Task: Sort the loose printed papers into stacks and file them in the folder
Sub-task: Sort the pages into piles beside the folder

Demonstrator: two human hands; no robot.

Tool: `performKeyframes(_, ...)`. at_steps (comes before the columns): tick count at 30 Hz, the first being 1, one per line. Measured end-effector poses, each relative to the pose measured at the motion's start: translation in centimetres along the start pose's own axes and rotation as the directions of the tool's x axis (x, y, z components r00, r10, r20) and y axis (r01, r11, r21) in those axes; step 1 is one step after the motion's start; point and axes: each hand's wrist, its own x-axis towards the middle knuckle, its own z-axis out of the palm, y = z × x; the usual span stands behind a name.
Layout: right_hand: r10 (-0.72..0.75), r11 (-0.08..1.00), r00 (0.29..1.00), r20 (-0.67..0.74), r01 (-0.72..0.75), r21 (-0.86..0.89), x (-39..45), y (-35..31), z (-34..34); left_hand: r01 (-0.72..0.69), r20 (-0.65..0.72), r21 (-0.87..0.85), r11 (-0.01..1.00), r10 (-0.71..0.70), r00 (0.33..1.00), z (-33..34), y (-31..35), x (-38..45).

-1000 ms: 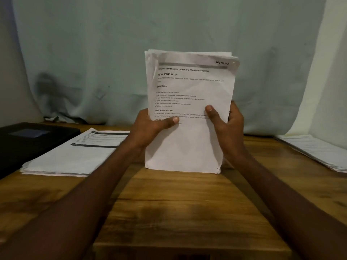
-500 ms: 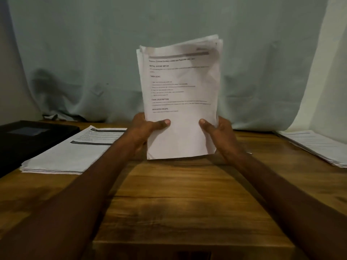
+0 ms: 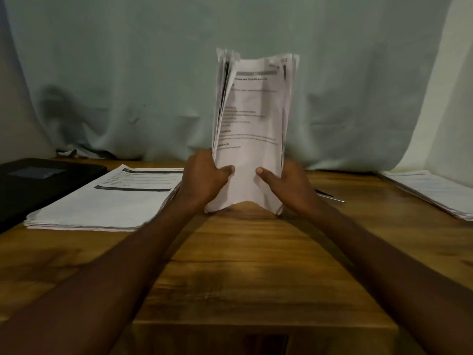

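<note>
Gripping paper sheaf [image 3: 253,129] upright between hands | left [image 3: 204,180], right [image 3: 289,185] | print blurred, seemingly instructions

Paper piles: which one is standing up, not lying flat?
The pile in the middle, gripped upright by the left hand and right hand. The left pile and right pile lie flat.
</note>
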Motion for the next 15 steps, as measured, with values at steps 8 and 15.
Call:
performKeyframes(8,0.134,0.988,0.988,-0.075,-0.139,-0.065,0.2,0.3,-0.3,-0.003,-0.002,0.003,1.0,0.003,1.0,-0.1,-0.1,-0.6)
performKeyframes(15,0.228,0.973,0.97,-0.08,-0.229,-0.009,0.0,0.6,-0.1,-0.031,-0.016,0.048,0.998,0.032,0.999,-0.2,-0.2,-0.7)
